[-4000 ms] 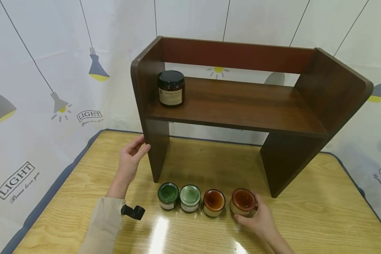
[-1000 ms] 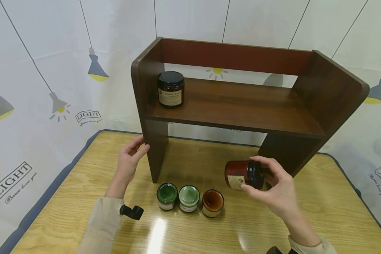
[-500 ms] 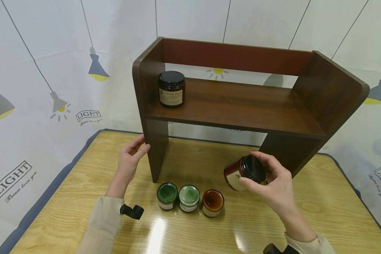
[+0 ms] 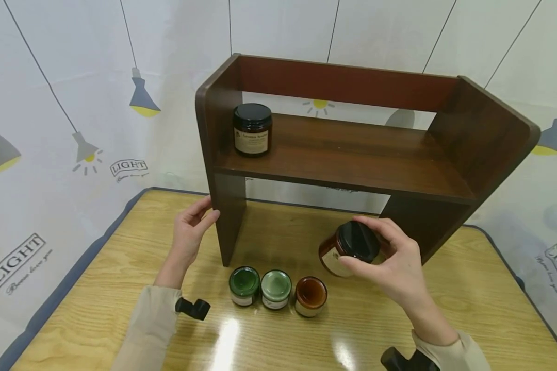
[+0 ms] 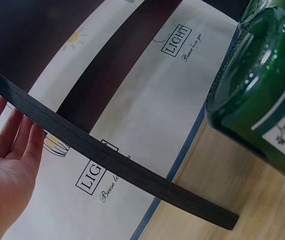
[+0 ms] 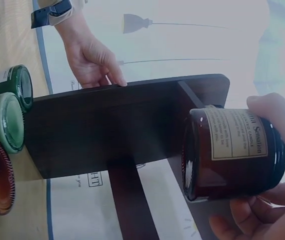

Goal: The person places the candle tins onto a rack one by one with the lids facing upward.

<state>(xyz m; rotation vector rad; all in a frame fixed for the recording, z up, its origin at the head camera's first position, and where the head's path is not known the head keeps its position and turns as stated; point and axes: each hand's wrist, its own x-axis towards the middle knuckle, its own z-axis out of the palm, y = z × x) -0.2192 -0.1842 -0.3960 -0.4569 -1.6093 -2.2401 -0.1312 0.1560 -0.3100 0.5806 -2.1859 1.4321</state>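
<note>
My right hand [image 4: 394, 263] grips an amber candle jar [image 4: 348, 245] by its black lid, above the table below the shelf. The jar is tilted, lid up towards the hand; its paper label shows in the right wrist view. My left hand [image 4: 189, 234] pinches the front edge of the dark wooden shelf's [image 4: 343, 159] left side panel, thumb on one side and fingers behind. On the shelf board at the left stands a similar candle jar [image 4: 252, 131] with a black lid, upright.
A row of jars stands bottom-up on the table before the shelf: a dark green jar [image 4: 244, 288], a light green jar [image 4: 276, 288] and an amber jar [image 4: 310, 296]. A printed cloth [image 4: 74, 77] hangs behind and at both sides.
My right hand has lifted the amber candle jar from the row's right end, where it stood bottom-up. It has turned from sideways to nearly lid-up and shifted slightly left. My left hand stays put.
</note>
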